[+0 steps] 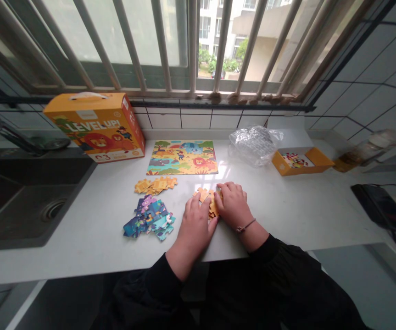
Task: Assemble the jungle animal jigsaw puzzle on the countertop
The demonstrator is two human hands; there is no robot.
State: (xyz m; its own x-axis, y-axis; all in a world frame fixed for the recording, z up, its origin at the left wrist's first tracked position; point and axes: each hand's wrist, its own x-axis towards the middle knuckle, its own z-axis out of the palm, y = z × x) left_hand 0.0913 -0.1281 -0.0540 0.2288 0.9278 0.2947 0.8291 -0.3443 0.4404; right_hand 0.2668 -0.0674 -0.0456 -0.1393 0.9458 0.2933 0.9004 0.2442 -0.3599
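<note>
Between my two hands lies a small pile of orange-yellow jigsaw puzzle pieces [213, 208] on the white countertop [280, 220]. My left hand [195, 224] curves against the pile's left and near side, thumb toward the right. From the other side my right hand [234, 204] closes on the pile with bent fingers, and partly covers it. To the left sits a heap of blue, teal and purple puzzle pieces [151, 217]. Above that heap is another pile of yellow-orange puzzle pieces [156, 184]. A colourful animal picture board [184, 157] lies flat beyond the hands.
An orange carton with a handle [94, 128] stands at the back left, beside a dark sink [15, 201]. Crumpled clear plastic [254, 144] and an open yellow box [303, 161] with small pieces sit at the back right. A black pouch [385, 208] lies far right.
</note>
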